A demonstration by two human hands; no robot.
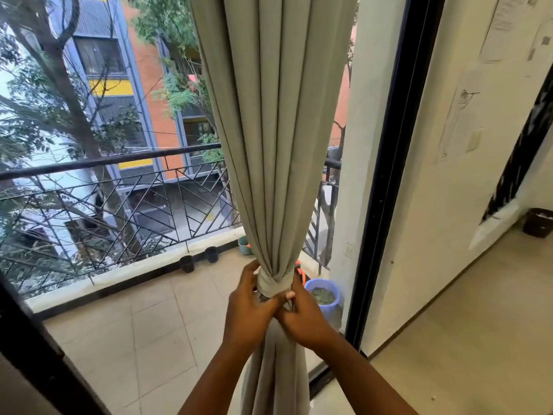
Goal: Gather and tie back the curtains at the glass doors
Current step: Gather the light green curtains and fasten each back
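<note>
A grey-beige curtain (275, 130) hangs in front of the glass door, gathered into a tight bundle low down. A band of the same cloth (273, 284) is wrapped round the bundle like a knot. My left hand (250, 307) grips the left side of the band, fingers curled round the bundle. My right hand (302, 316) pinches the band's lower right edge, thumb on the cloth. Both hands meet just under the wrap. Below them the curtain's loose tail (275, 378) falls between my forearms.
The black door frame (386, 187) stands just right of the curtain, with a cream wall (454, 181) beyond. Through the glass lie a tiled balcony (155, 324), a black railing (119, 187), small pots and a blue bucket (324, 295). A dark bin (538, 221) sits far right.
</note>
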